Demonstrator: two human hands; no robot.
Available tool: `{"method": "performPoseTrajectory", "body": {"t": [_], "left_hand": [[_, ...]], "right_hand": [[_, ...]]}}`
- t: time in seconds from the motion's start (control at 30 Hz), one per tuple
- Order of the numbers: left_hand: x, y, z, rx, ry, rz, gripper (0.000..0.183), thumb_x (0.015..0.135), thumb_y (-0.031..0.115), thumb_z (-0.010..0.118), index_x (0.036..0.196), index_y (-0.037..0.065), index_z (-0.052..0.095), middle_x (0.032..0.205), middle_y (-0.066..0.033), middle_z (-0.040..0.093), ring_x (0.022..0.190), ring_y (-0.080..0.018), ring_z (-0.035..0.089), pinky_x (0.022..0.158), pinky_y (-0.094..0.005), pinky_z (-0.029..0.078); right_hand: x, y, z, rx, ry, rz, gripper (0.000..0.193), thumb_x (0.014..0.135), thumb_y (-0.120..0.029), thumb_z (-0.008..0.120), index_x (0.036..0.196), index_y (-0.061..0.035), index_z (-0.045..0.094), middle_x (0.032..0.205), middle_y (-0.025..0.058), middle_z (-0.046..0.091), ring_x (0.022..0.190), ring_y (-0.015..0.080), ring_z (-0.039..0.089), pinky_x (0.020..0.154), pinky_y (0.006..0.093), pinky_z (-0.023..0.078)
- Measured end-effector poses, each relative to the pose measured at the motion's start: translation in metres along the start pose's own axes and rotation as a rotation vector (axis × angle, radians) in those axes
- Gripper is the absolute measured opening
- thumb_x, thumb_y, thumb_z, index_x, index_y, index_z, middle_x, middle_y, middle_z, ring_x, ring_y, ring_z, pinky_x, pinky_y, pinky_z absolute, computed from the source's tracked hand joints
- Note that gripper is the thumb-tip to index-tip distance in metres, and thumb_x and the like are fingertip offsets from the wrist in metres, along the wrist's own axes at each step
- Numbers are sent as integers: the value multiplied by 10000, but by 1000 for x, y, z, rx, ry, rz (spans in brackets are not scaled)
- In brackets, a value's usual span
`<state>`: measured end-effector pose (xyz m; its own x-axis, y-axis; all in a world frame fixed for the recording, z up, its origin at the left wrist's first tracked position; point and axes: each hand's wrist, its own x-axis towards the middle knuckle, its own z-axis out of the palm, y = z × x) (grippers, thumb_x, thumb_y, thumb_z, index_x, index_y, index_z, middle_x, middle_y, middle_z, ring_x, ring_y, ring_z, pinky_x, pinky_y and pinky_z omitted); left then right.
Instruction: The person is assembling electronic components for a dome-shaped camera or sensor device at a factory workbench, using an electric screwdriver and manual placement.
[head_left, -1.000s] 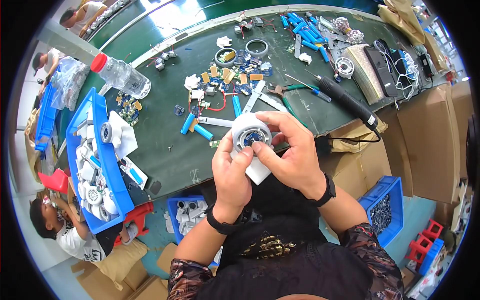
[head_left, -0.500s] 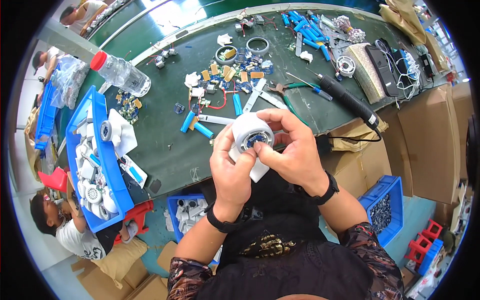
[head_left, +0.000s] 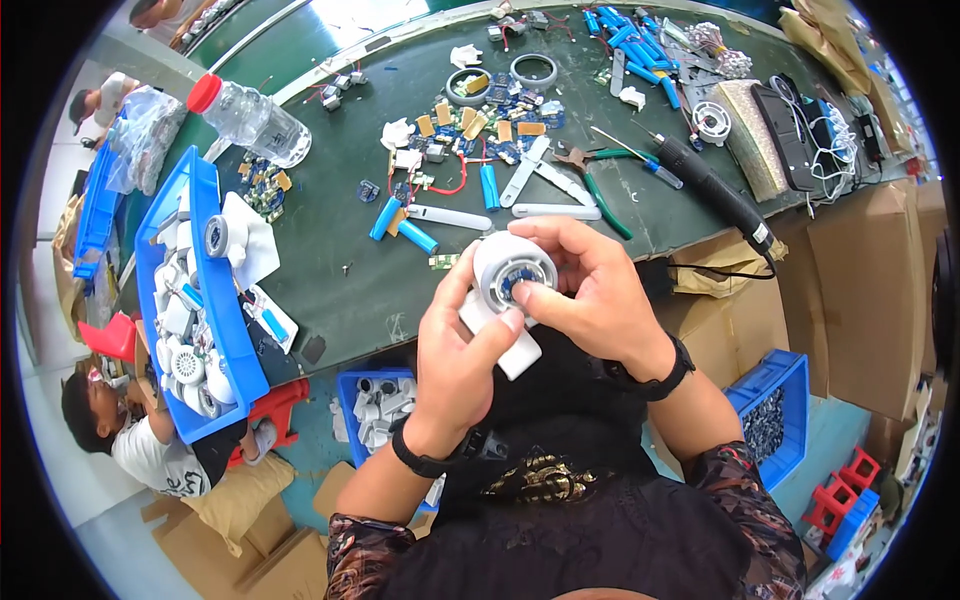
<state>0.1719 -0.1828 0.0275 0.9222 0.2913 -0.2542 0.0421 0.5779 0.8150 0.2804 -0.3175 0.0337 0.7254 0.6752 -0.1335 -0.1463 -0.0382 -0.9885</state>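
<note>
Between my hands, above the table's front edge, is a white handheld fan body (head_left: 497, 254) with a round head and a flat handle. A small blue circuit board (head_left: 520, 278) shows inside the head's ring. My left hand (head_left: 453, 350) is closed round the left side, thumb below the ring. My right hand (head_left: 605, 305) grips the far right side, and its thumb presses at the board. Just beyond lie grey-white plastic strips (head_left: 450, 217), blue battery cells (head_left: 418, 236) and green-handled pliers (head_left: 605, 200).
Circuit boards with tan pads (head_left: 470, 125) are heaped mid-table. A screwdriver (head_left: 655, 172) and black electric screwdriver (head_left: 710, 190) lie right. A blue bin (head_left: 225, 330) of white fan parts and a clear bottle (head_left: 255, 125) stand left. Another person (head_left: 150, 440) sits beyond the bin.
The view has shifted slightly. The fan body has tilted a little, showing more of its handle, and my left hand has moved slightly lower. My right thumb stays at the board.
</note>
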Motion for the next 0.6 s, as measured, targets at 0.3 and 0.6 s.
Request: {"method": "performPoseTrajectory", "body": {"t": [0.3,0.6], "left_hand": [[-50,-36,-20,-370,89,117,780,871,38,618,1572,107,283,1427,-137,503,1298,-279,520,1105,-493,424],[-51,-35,-40,-484,65,-33,526,936,237,640,1416,115,462,1228,-66,640,1106,-235,662,961,-491,542]], "right_hand": [[-22,29,15,272,125,-42,537,828,-98,730,1311,28,533,1142,83,644,1054,136,621,942,285,493],[-27,35,6,360,219,-153,664,842,-151,763,1405,68,488,1273,139,632,1140,189,628,1004,345,495]]}}
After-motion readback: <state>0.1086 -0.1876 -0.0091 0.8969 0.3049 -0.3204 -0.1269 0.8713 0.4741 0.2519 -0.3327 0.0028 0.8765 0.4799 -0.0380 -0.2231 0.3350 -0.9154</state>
